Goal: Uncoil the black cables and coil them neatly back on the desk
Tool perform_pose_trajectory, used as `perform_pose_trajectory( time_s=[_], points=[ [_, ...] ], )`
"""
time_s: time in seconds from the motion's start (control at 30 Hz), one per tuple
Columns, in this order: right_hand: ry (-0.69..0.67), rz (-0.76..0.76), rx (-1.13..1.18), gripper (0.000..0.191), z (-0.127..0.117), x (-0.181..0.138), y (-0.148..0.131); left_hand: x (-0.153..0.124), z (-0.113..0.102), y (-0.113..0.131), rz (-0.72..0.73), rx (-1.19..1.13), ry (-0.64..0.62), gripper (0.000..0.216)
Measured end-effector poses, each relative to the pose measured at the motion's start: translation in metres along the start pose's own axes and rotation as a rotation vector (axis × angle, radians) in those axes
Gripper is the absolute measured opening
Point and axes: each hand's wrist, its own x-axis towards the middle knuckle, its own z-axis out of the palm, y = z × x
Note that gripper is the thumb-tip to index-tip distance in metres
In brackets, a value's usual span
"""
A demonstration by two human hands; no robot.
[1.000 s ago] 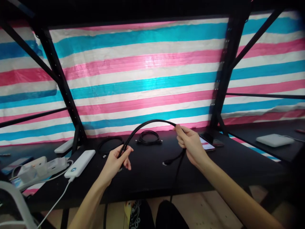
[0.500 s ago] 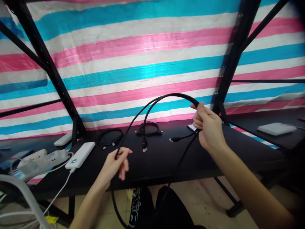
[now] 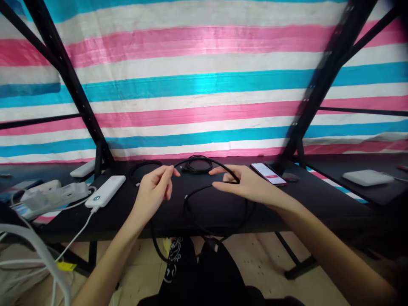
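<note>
A long black cable (image 3: 198, 189) arches between my two hands, with loose loops hanging past the shelf's front edge. My left hand (image 3: 156, 185) is closed in a pinch around it, and a length droops below that hand. In the crook of my right hand (image 3: 244, 180) the cable rests, with thumb and fingers parted around it. A blurred dark plug with a pale tip (image 3: 213, 244) dangles low, above my knees. Behind my hands, a coiled black cable (image 3: 197, 170) lies on the shelf, and another coil (image 3: 135, 170) is partly hidden by my left hand.
The black shelf (image 3: 127, 216) carries a white power bank (image 3: 106, 192) with a white cord at left, beside white chargers (image 3: 70, 193). A lit phone (image 3: 268, 174) lies at right. Black metal posts (image 3: 75, 91) stand before a striped sheet (image 3: 204, 80).
My right hand has come down and left, nearer my left hand, and its fingers have spread. The cable's arch is lower, with loops now hanging beneath. The view has shifted, showing the phone.
</note>
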Motion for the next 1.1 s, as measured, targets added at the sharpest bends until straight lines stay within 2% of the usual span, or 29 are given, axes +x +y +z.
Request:
perform_pose_trajectory(
  time_s=[0.1, 0.17, 0.23, 0.3, 0.37, 0.5, 0.63, 0.7, 0.83, 0.9, 0.97, 1.1],
  points=[
    [0.022, -0.047, -0.047, 0.044, 0.005, 0.004, -0.009, 0.01, 0.012, 0.012, 0.197, 0.127, 0.019, 0.027],
    [0.023, -0.124, -0.029, 0.042, 0.008, 0.007, -0.019, 0.014, 0.023, 0.017, 0.298, 0.154, -0.012, 0.023],
    [0.011, -0.191, -0.05, 0.039, 0.011, 0.008, -0.03, 0.014, 0.034, 0.019, 0.242, 0.076, -0.162, 0.022],
    [-0.007, -0.202, -0.107, 0.04, 0.011, 0.009, -0.04, 0.012, 0.042, 0.019, 0.088, -0.053, -0.316, 0.024],
    [-0.003, -0.187, -0.173, 0.044, 0.007, 0.008, -0.047, 0.012, 0.041, 0.016, -0.026, -0.153, -0.353, 0.023],
    [-0.017, -0.171, -0.185, 0.04, -0.011, 0.004, -0.053, 0.016, 0.019, 0.01, -0.116, -0.31, -0.178, 0.026],
    [-0.065, -0.008, -0.016, 0.036, -0.019, 0.0, -0.039, 0.019, -0.001, 0.009, -0.095, -0.488, 0.1, 0.027],
    [-0.021, 0.046, 0.084, 0.037, -0.015, 0.0, -0.025, 0.018, -0.005, 0.012, -0.046, -0.584, 0.216, 0.029],
    [0.153, 0.012, 0.404, 0.034, -0.004, 0.002, -0.002, 0.014, -0.007, 0.017, -0.005, -0.719, 0.376, 0.034],
    [0.228, -0.037, 0.583, 0.035, -0.002, 0.002, -0.001, 0.012, -0.006, 0.016, -0.014, -0.72, 0.392, 0.033],
    [0.265, -0.076, 0.659, 0.036, -0.003, 0.002, -0.006, 0.011, -0.004, 0.014, -0.027, -0.664, 0.319, 0.031],
    [0.191, -0.075, 0.538, 0.031, -0.011, -0.002, -0.018, 0.008, -0.006, 0.011, -0.024, -0.492, 0.134, 0.034]
  ],
)
